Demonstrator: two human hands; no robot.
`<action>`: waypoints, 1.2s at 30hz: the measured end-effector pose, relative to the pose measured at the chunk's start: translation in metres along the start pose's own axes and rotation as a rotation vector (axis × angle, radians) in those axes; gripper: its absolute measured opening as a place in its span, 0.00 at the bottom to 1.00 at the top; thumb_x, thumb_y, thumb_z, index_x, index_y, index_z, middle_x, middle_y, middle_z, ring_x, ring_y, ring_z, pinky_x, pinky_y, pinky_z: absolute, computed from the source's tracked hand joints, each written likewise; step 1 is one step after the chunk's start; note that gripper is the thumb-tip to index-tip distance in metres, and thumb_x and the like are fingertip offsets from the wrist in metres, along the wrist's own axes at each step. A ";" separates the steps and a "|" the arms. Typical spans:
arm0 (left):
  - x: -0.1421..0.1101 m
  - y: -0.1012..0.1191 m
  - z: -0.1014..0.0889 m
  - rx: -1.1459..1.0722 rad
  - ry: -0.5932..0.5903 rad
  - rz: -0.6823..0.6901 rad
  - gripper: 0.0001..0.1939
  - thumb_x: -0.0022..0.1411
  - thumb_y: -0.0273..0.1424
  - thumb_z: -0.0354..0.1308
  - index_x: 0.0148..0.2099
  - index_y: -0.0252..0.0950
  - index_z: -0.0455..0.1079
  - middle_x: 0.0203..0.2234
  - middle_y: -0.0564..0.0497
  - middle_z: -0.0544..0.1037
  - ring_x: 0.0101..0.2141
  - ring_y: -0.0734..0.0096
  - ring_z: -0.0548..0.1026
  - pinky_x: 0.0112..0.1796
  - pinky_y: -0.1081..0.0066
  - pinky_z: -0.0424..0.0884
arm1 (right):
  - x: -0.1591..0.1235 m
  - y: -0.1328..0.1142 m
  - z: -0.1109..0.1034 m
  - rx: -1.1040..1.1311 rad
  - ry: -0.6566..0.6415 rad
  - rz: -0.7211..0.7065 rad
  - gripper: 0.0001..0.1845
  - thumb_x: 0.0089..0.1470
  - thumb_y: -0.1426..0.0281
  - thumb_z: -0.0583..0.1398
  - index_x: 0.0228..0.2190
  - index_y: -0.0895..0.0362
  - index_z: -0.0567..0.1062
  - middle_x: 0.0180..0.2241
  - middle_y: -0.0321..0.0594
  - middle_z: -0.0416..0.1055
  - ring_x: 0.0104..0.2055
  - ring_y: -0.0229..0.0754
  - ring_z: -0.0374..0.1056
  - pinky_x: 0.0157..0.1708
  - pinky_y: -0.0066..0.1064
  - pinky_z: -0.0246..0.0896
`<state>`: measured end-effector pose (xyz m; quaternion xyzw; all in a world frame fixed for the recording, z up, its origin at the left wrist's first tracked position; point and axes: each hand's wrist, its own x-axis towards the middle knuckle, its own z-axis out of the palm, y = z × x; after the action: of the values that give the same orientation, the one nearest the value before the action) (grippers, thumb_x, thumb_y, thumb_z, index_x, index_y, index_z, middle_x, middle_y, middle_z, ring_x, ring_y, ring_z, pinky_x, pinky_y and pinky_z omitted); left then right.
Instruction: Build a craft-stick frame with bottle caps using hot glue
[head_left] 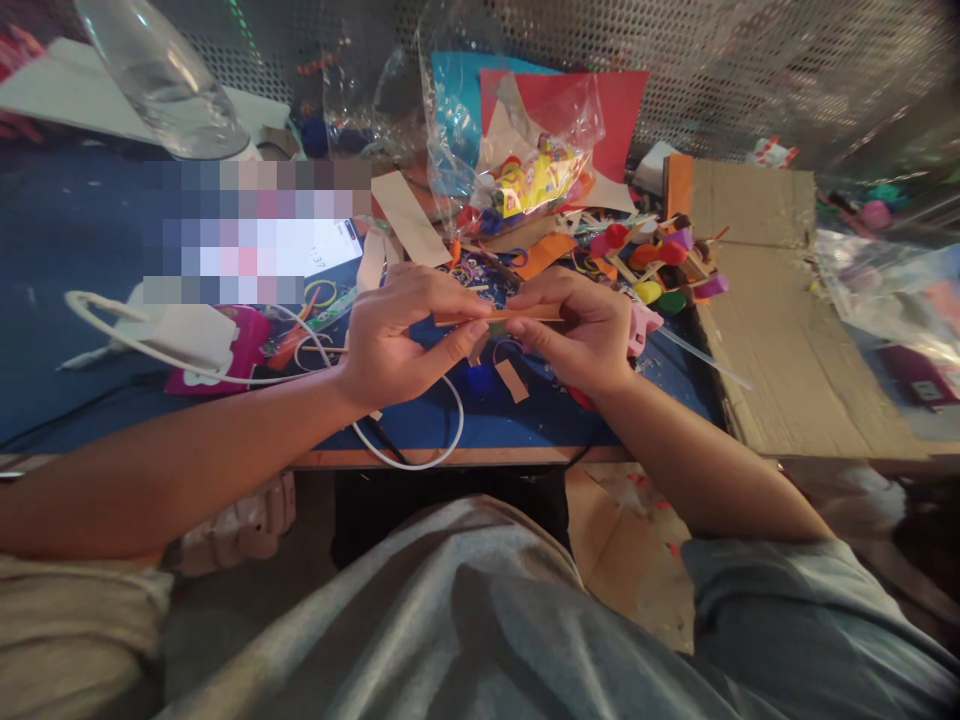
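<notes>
Fingertips and thumbs do the holding: the left hand (397,335) and right hand (581,325) are nearly closed in pinches on one thin orange-brown strip (498,315), thumbs on the near side, presumably to keep it level and steady. It sits between them, above the surface (75,230), near its front edge. Just below lie a small tan scrap (512,381) and a blue piece (478,379), probably within easy reach. Beside the right hand is a pink tool (641,328), partly hidden; beyond it, sticks with coloured round pieces (671,262) lean together against flat cardboard (772,210). A white cable (460,425) loops near the left forearm, slack.
</notes>
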<state>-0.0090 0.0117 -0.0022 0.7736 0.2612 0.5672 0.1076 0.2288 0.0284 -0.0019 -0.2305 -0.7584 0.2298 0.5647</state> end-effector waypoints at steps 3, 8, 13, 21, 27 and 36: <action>-0.001 0.000 0.000 0.010 -0.009 -0.016 0.07 0.75 0.41 0.68 0.45 0.47 0.84 0.35 0.51 0.91 0.38 0.62 0.87 0.46 0.54 0.81 | 0.001 -0.001 0.000 -0.005 -0.007 0.005 0.10 0.62 0.59 0.77 0.39 0.51 0.89 0.37 0.40 0.88 0.38 0.44 0.84 0.44 0.39 0.83; -0.002 0.001 0.000 -0.005 0.002 -0.006 0.04 0.74 0.38 0.70 0.47 0.47 0.84 0.35 0.51 0.91 0.37 0.62 0.87 0.47 0.54 0.80 | 0.001 -0.002 0.000 0.018 0.004 -0.002 0.08 0.62 0.61 0.77 0.38 0.51 0.89 0.36 0.39 0.88 0.38 0.43 0.84 0.44 0.38 0.83; -0.004 0.003 0.000 0.029 0.016 -0.041 0.06 0.73 0.40 0.71 0.47 0.46 0.84 0.37 0.51 0.91 0.35 0.64 0.86 0.45 0.55 0.80 | 0.001 -0.004 -0.001 0.010 -0.021 0.035 0.10 0.62 0.60 0.77 0.38 0.52 0.89 0.36 0.40 0.88 0.36 0.42 0.83 0.45 0.39 0.83; -0.005 0.002 0.001 0.013 0.022 -0.048 0.04 0.73 0.38 0.71 0.46 0.46 0.85 0.34 0.51 0.90 0.33 0.65 0.85 0.44 0.55 0.81 | 0.000 -0.003 -0.001 -0.012 -0.023 0.039 0.13 0.62 0.55 0.76 0.36 0.52 0.88 0.35 0.39 0.86 0.35 0.42 0.82 0.43 0.38 0.82; -0.008 -0.002 0.003 0.031 0.040 -0.064 0.04 0.73 0.40 0.70 0.46 0.48 0.84 0.33 0.51 0.90 0.31 0.64 0.84 0.45 0.52 0.81 | 0.001 -0.003 0.000 -0.093 -0.028 0.041 0.15 0.63 0.52 0.74 0.37 0.51 0.90 0.34 0.41 0.87 0.35 0.44 0.82 0.42 0.40 0.82; -0.006 0.001 0.003 0.054 0.021 -0.062 0.06 0.73 0.40 0.70 0.44 0.46 0.84 0.30 0.52 0.90 0.29 0.66 0.84 0.46 0.53 0.79 | 0.001 -0.003 0.002 -0.129 -0.022 -0.053 0.08 0.65 0.60 0.73 0.36 0.51 0.89 0.33 0.39 0.87 0.33 0.43 0.81 0.37 0.37 0.79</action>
<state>-0.0078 0.0084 -0.0078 0.7618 0.3014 0.5644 0.1012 0.2266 0.0266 0.0001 -0.2440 -0.7835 0.1678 0.5462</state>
